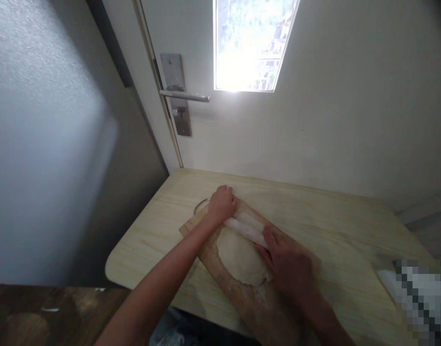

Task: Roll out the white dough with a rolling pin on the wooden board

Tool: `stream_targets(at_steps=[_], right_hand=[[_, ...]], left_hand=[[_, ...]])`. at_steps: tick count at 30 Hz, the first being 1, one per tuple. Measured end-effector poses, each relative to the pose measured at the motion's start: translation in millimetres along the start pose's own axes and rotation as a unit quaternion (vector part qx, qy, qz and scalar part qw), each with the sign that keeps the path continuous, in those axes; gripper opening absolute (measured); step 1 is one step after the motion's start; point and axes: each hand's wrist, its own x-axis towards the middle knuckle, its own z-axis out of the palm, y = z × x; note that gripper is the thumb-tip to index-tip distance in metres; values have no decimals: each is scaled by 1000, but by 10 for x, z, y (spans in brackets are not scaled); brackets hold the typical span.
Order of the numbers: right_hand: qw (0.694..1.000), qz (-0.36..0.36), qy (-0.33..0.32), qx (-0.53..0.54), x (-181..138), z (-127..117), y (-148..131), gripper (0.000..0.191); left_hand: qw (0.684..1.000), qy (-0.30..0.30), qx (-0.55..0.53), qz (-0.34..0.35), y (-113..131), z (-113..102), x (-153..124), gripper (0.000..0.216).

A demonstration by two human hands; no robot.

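A pale rolling pin (247,230) lies across the far part of a flattened sheet of dough (241,254). My left hand (222,204) is closed around the pin's far left end. Toward its other end, my right hand (285,254) grips it, the fingers curled over the wood. The dough is roughly round with a ragged near edge, and part of it is hidden under the pin and my right hand. Beneath it is a wooden cutting board (227,288), dusted with flour and set at an angle, with a metal ring handle (200,204) at its far left corner.
The board rests on a light wood table (148,230) with a rounded left corner. Behind stands a white door (335,105) with a lever handle (186,95) and a bright window. A grey smooth panel (43,168) rises at the left. A blurred-out object (422,298) lies at the right.
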Motion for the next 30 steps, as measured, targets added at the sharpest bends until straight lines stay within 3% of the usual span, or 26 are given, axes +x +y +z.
stream_targets(at_steps=[6,12,17,26,30], right_hand=[[999,27,30,-24,-148,12,-174,33],[995,15,101,20,-243,-39,-323,29],[995,14,88,54,-248,-119,-373,31],[991,-27,76,108,-299,-151,-369,43],[989,-43,59,129,-334,-111,-299,39]], left_hand=[[1000,-12,12,-5,-80,-81,-260,28],[999,-31,38,-16,-91,-168,-480,36],[999,-31,43,-9,-105,-207,-640,38],[999,42,18,-3,-166,-200,-1071,36],[996,88,-7,-1,-168,-175,-1350,37]])
